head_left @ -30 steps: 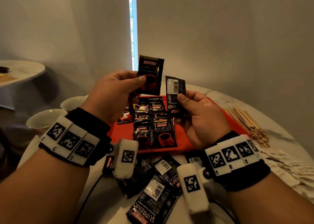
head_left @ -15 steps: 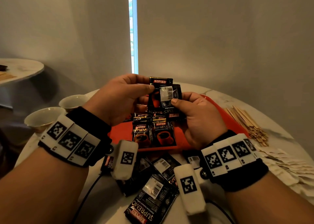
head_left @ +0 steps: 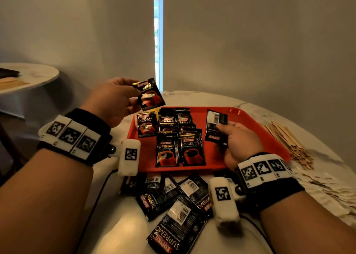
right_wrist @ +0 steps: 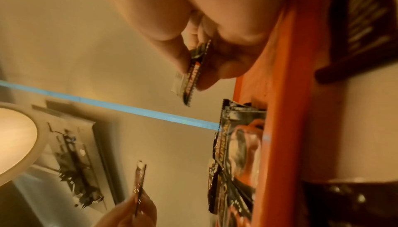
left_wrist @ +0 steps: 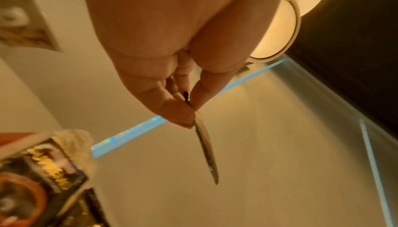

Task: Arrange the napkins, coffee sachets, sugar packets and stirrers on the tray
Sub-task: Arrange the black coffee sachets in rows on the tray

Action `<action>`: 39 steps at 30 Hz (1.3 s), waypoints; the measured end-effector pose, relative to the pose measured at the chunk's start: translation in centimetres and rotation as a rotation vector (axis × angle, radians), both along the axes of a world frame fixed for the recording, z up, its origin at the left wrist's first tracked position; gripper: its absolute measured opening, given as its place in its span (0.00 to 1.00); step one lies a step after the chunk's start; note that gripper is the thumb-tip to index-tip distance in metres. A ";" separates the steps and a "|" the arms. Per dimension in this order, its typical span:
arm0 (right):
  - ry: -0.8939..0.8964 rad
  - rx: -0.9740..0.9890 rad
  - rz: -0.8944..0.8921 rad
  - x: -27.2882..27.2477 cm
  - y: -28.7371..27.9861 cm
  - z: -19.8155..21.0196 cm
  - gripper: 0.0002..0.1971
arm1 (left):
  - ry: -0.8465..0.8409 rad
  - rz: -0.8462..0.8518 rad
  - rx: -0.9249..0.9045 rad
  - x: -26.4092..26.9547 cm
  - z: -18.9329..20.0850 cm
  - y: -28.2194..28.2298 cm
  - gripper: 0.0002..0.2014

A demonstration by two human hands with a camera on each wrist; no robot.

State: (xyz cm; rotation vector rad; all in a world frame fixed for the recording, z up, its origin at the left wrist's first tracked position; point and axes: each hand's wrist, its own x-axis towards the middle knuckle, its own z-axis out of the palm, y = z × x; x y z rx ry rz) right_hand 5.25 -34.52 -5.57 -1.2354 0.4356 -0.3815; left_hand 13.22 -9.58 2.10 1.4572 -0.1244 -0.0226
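My left hand (head_left: 123, 99) pinches one black coffee sachet (head_left: 149, 95) by its edge, front side up, in the air above the far left corner of the red tray (head_left: 256, 134). In the left wrist view the same sachet (left_wrist: 204, 145) shows edge-on between thumb and fingers. My right hand (head_left: 234, 138) holds a second sachet (head_left: 215, 126), barcode side up, over the right half of the tray; the right wrist view shows that sachet (right_wrist: 193, 74) pinched. Several sachets (head_left: 173, 138) lie in overlapping rows on the tray's left half.
A loose heap of sachets (head_left: 173, 201) lies on the marble table in front of the tray. Wooden stirrers (head_left: 287, 138) lie right of the tray, with pale paper packets (head_left: 331, 186) nearer me. A second round table (head_left: 28, 76) stands at far left.
The two hands, close together with their sachets a moment ago, have moved apart. The left sachet went up and left, the right one down over the tray's right side.
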 end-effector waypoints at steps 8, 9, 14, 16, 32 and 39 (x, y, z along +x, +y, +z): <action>0.132 0.025 0.119 0.4 -0.6 -0.3 0.08 | 0.201 0.036 0.196 2.4 -2.3 0.4 0.15; 0.134 0.025 0.121 0.4 -0.5 -0.3 0.08 | 0.220 0.035 0.211 2.5 -2.4 0.4 0.15; 0.143 0.030 0.125 0.3 -0.5 -0.4 0.09 | 0.255 0.060 0.264 2.8 -2.4 -0.5 0.17; 0.138 0.037 0.132 0.3 -0.4 -0.3 0.09 | 0.274 0.046 0.297 2.8 -2.4 -1.1 0.16; 0.106 0.029 0.124 0.4 -0.5 -0.6 0.08 | 0.346 0.041 0.489 3.0 -2.2 -1.5 0.17; 0.111 0.010 0.125 0.5 -0.6 -0.7 0.09 | 0.287 0.060 0.500 3.3 -2.5 -1.5 0.17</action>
